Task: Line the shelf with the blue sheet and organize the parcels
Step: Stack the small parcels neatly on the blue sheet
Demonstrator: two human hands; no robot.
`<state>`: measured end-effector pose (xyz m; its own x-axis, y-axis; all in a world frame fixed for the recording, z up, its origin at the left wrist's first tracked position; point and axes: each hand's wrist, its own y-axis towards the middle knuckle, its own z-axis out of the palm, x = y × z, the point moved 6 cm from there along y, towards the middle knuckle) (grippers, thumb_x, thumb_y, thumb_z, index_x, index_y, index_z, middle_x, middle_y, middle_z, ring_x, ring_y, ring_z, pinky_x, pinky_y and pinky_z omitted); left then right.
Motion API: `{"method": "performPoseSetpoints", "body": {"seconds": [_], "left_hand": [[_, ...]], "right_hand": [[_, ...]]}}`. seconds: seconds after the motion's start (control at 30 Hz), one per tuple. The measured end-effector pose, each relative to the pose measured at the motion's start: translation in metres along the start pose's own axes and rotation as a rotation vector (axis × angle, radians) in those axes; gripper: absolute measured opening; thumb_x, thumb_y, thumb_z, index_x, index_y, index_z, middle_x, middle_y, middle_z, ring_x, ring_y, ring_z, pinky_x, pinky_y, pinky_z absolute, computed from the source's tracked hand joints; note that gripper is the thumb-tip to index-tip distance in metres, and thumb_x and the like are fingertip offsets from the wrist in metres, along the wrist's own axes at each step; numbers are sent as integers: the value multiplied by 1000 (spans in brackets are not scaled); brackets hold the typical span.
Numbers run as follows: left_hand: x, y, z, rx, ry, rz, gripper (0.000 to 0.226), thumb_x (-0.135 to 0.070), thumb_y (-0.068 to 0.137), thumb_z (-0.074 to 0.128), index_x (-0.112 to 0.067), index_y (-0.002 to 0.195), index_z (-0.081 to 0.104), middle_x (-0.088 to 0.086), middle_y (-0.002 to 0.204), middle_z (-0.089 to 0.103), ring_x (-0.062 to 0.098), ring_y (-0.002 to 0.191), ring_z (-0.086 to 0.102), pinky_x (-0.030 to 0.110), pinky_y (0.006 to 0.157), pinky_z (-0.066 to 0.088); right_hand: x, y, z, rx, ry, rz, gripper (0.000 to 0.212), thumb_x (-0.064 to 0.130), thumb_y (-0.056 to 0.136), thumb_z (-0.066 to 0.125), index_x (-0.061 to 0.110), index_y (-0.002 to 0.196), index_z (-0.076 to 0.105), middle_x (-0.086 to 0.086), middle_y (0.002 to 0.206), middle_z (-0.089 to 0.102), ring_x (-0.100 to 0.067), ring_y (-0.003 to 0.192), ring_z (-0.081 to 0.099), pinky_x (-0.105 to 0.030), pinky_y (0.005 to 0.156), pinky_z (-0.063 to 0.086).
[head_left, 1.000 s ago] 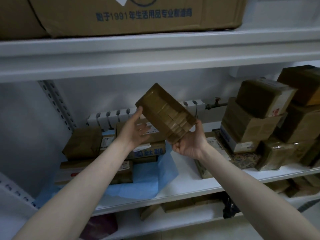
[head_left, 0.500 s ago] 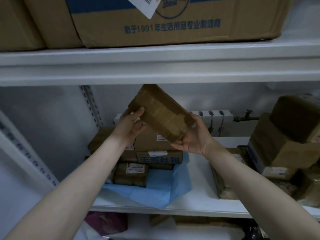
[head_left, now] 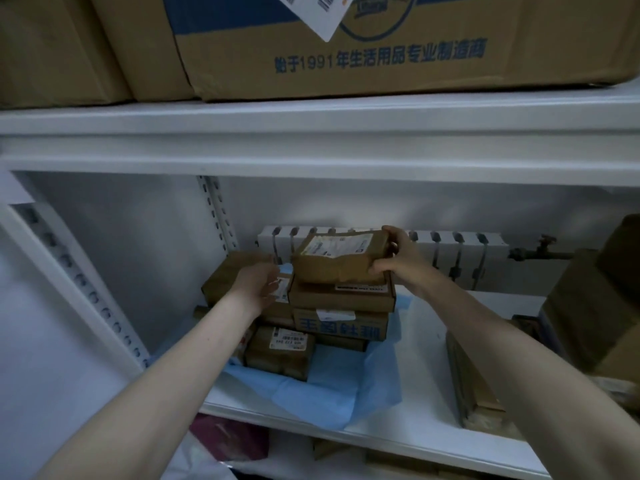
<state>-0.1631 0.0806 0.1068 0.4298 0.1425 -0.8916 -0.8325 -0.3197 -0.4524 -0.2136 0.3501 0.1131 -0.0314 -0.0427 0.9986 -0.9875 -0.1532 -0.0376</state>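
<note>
A taped brown parcel point(head_left: 337, 259) with a white label lies flat on top of a stack of cardboard parcels point(head_left: 341, 308) on the white shelf point(head_left: 415, 403). My right hand point(head_left: 398, 259) grips its right end. My left hand point(head_left: 258, 284) is just left of the stack with fingers apart, off the parcel. The stack stands on a crumpled blue sheet point(head_left: 332, 393) that covers the left part of the shelf. A small labelled parcel point(head_left: 280, 349) sits at the front of the stack.
Large cartons point(head_left: 346, 46) fill the upper shelf point(head_left: 311, 133). More parcels point(head_left: 588, 323) are piled at the right, and a flat box point(head_left: 474, 382) lies near my right forearm. A white radiator point(head_left: 450, 247) runs behind. A perforated upright point(head_left: 218, 209) stands at the left.
The parcel, held tilted in the air by both hands, has come down flat onto the stack. My left hand has let go of it. The camera has moved closer and to the left.
</note>
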Motion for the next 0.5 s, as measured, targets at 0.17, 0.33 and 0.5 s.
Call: {"method": "performPoseSetpoints", "body": {"seconds": [0.17, 0.33, 0.5], "left_hand": [[5, -1, 9, 48, 47, 6, 34, -5, 94, 52, 3, 127, 53, 6, 87, 55, 17, 76, 51, 31, 70, 46], [8, 3, 25, 90, -13, 10, 16, -17, 96, 55, -2, 97, 62, 10, 84, 57, 21, 72, 53, 33, 70, 49], [7, 10, 37, 83, -40, 22, 33, -37, 98, 49, -13, 81, 63, 7, 74, 62, 22, 72, 58, 28, 61, 52]], "right_hand": [[-15, 7, 0, 127, 6, 25, 101, -18, 66, 72, 21, 147, 27, -7, 134, 46, -26, 122, 50, -44, 95, 51], [-23, 3, 2, 181, -139, 66, 98, -12, 78, 69, 22, 152, 15, 10, 127, 46, -2, 105, 49, -18, 81, 48], [-26, 2, -5, -85, -132, 111, 89, 70, 74, 64, 23, 144, 34, 7, 139, 48, -12, 123, 48, -32, 104, 41]]}}
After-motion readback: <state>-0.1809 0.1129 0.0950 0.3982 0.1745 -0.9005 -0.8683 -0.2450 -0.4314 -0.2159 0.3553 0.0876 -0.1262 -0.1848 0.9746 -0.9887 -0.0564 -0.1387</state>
